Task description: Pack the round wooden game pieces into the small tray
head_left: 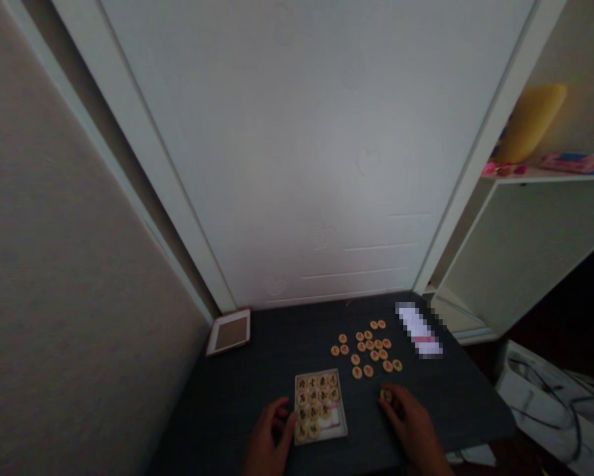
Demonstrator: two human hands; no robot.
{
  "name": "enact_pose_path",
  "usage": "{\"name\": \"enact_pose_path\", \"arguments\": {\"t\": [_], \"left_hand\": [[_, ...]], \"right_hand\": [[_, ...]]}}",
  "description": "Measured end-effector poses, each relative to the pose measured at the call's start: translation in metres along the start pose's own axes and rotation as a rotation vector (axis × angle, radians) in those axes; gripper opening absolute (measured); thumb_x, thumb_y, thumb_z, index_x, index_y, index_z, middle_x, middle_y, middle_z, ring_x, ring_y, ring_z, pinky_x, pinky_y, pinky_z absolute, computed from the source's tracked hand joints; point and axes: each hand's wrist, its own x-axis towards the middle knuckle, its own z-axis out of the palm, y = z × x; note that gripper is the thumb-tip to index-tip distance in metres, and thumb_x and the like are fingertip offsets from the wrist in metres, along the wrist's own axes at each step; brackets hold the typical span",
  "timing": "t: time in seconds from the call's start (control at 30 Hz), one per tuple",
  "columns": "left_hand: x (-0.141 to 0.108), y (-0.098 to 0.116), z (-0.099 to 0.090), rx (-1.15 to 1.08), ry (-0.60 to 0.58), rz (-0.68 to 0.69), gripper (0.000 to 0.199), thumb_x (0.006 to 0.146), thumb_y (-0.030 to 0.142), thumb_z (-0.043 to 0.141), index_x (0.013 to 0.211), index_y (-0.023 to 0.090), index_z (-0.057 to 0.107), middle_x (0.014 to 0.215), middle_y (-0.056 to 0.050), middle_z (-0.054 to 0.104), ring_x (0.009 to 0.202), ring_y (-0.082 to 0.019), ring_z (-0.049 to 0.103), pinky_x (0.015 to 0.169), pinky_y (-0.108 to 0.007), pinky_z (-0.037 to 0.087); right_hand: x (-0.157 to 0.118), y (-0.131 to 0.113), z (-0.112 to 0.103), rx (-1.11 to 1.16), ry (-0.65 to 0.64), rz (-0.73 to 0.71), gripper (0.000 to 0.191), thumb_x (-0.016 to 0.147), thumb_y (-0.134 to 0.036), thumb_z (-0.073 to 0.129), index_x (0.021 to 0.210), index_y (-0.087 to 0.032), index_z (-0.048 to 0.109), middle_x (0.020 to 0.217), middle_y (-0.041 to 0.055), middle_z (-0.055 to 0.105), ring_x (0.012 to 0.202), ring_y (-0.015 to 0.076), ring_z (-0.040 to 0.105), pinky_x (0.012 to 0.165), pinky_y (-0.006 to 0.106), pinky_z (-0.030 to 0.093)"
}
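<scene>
On the dark table a shallow square box [343, 423] holds several round wooden pieces with dark characters, in rows; its lower right part shows bare bottom. My left hand [272, 436] is at the box's left edge, thumb and fingers apart, with nothing between them. To the right of the box, my right hand [409, 420] has its fingertips closed on a round piece [386, 395] just above or on the table. Beyond the hands lie several loose round pieces [369, 345], most with red characters, scattered between the box and the table's right side.
A white-framed tray or lid [232, 330] with a brown middle lies at the back left of the table [277, 344]. A pixelated pale strip [419, 328] is at the back right. Behind stands a white panel [297, 165]. A white box with cables [555, 403] sits beyond the right edge.
</scene>
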Motion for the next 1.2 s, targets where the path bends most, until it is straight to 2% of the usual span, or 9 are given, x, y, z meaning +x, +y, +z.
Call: {"name": "enact_pose_path", "arguments": {"t": [0.2, 0.43, 0.5, 0.57, 0.73, 0.87, 0.97, 1.1, 1.2], "left_hand": [[0.012, 0.022, -0.006, -0.085, -0.006, 0.028, 0.056, 0.083, 0.069, 0.052, 0.106, 0.021, 0.07, 0.099, -0.008, 0.074, 0.089, -0.025, 0.07, 0.08, -0.036, 0.058], [0.054, 0.043, 0.002, -0.103, 0.053, 0.191, 0.045, 0.087, 0.061, 0.055, 0.098, 0.021, 0.072, 0.097, -0.007, 0.073, 0.09, -0.024, 0.069, 0.081, -0.036, 0.056], [0.071, 0.049, 0.003, -0.132, 0.006, 0.228, 0.041, 0.087, 0.058, 0.057, 0.098, 0.021, 0.072, 0.097, -0.007, 0.073, 0.089, -0.024, 0.068, 0.081, -0.035, 0.055], [0.089, 0.058, 0.006, -0.229, -0.118, 0.231, 0.038, 0.087, 0.054, 0.06, 0.101, 0.02, 0.071, 0.098, -0.008, 0.074, 0.093, -0.024, 0.068, 0.085, -0.036, 0.054], [0.137, 0.078, 0.024, -0.322, -0.237, 0.27, 0.04, 0.086, 0.053, 0.063, 0.103, 0.018, 0.07, 0.095, -0.008, 0.077, 0.087, -0.021, 0.071, 0.083, -0.034, 0.055], [0.164, 0.084, 0.04, -0.391, -0.284, 0.303, 0.038, 0.083, 0.05, 0.067, 0.103, 0.017, 0.071, 0.103, -0.009, 0.077, 0.094, -0.022, 0.072, 0.089, -0.034, 0.055], [0.177, 0.08, 0.045, -0.429, -0.278, 0.304, 0.038, 0.083, 0.049, 0.069, 0.103, 0.017, 0.071, 0.104, -0.01, 0.077, 0.095, -0.023, 0.072, 0.09, -0.036, 0.055], [0.185, 0.07, 0.046, -0.455, -0.255, 0.275, 0.039, 0.081, 0.049, 0.071, 0.104, 0.017, 0.07, 0.102, -0.01, 0.077, 0.096, -0.024, 0.073, 0.088, -0.037, 0.056], [0.184, 0.067, 0.047, -0.465, -0.252, 0.253, 0.039, 0.08, 0.049, 0.072, 0.103, 0.018, 0.071, 0.101, -0.009, 0.078, 0.095, -0.024, 0.073, 0.088, -0.037, 0.057]], "right_hand": [[0.014, -0.033, 0.014, 0.327, -0.165, 0.144, 0.05, 0.084, -0.062, 0.062, 0.113, -0.022, 0.071, 0.085, 0.0053, 0.076, 0.079, 0.024, 0.072, 0.073, 0.032, 0.058], [0.047, -0.073, 0.044, 0.562, -0.296, 0.193, 0.057, 0.079, -0.068, 0.066, 0.112, -0.022, 0.071, 0.092, 0.0086, 0.078, 0.092, 0.0295, 0.074, 0.081, 0.04, 0.059], [0.062, -0.079, 0.048, 0.614, -0.315, 0.162, 0.054, 0.08, -0.065, 0.067, 0.113, -0.022, 0.07, 0.099, 0.0095, 0.077, 0.094, 0.029, 0.074, 0.084, 0.042, 0.059], [0.08, -0.083, 0.052, 0.658, -0.306, 0.117, 0.051, 0.082, -0.062, 0.067, 0.113, -0.022, 0.07, 0.106, 0.0102, 0.076, 0.094, 0.0281, 0.074, 0.086, 0.043, 0.058], [0.127, -0.09, 0.07, 0.64, -0.306, 0.024, 0.051, 0.086, -0.061, 0.063, 0.118, -0.022, 0.068, 0.095, 0.0082, 0.077, 0.088, 0.0246, 0.075, 0.082, 0.041, 0.059], [0.154, -0.092, 0.087, 0.616, -0.305, -0.039, 0.052, 0.089, -0.06, 0.058, 0.122, -0.022, 0.067, 0.111, 0.0097, 0.074, 0.093, 0.0231, 0.073, 0.084, 0.04, 0.059], [0.166, -0.091, 0.093, 0.541, -0.273, -0.119, 0.045, 0.093, -0.055, 0.056, 0.121, -0.023, 0.069, 0.117, 0.0097, 0.07, 0.099, 0.0222, 0.07, 0.088, 0.037, 0.057], [0.172, -0.089, 0.093, 0.389, -0.255, -0.223, 0.033, 0.094, -0.046, 0.058, 0.116, -0.026, 0.072, 0.106, 0.0067, 0.071, 0.096, 0.0203, 0.069, 0.089, 0.034, 0.055], [0.171, -0.087, 0.092, 0.339, -0.243, -0.217, 0.029, 0.094, -0.043, 0.059, 0.114, -0.027, 0.073, 0.104, 0.0055, 0.071, 0.094, 0.02, 0.069, 0.087, 0.033, 0.055]]}}
